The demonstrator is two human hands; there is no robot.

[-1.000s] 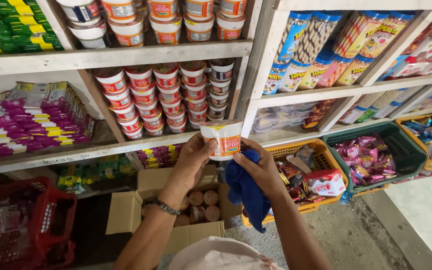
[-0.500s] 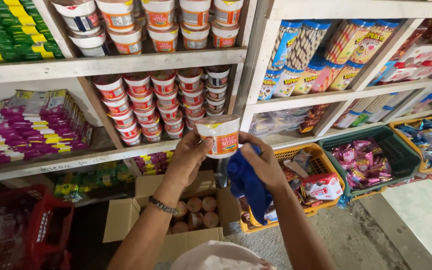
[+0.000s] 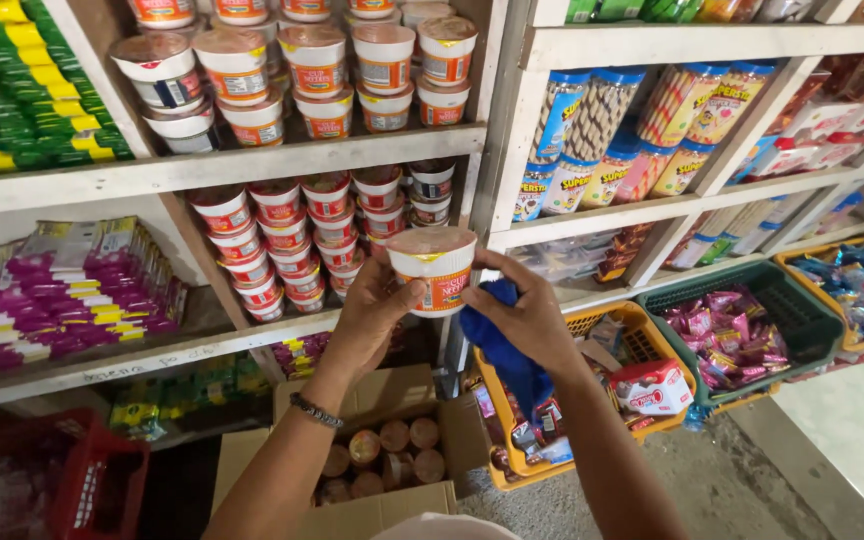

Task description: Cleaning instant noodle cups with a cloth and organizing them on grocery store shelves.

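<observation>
My left hand (image 3: 370, 318) grips an orange and white noodle cup (image 3: 434, 270) by its left side, lid up, in front of the lower shelf. My right hand (image 3: 524, 318) presses a blue cloth (image 3: 500, 348) against the cup's right side. Behind the cup, rows of similar red noodle cups (image 3: 304, 236) fill the lower shelf, and larger orange cups (image 3: 304, 68) are stacked on the shelf above. An open cardboard box (image 3: 382, 462) with several more cups stands on the floor under my arms.
Green and purple packets fill the left shelves (image 3: 72, 290). A red basket (image 3: 97, 485) stands at the lower left. At the right are an orange basket (image 3: 632, 335) and a green basket (image 3: 752, 300) of snacks, with biscuit jars (image 3: 592, 140) on the shelf above.
The cup has been turned in my hands from tilted with its side facing me to upright, and the view has moved closer to the shelves. The blue cloth stays against it.
</observation>
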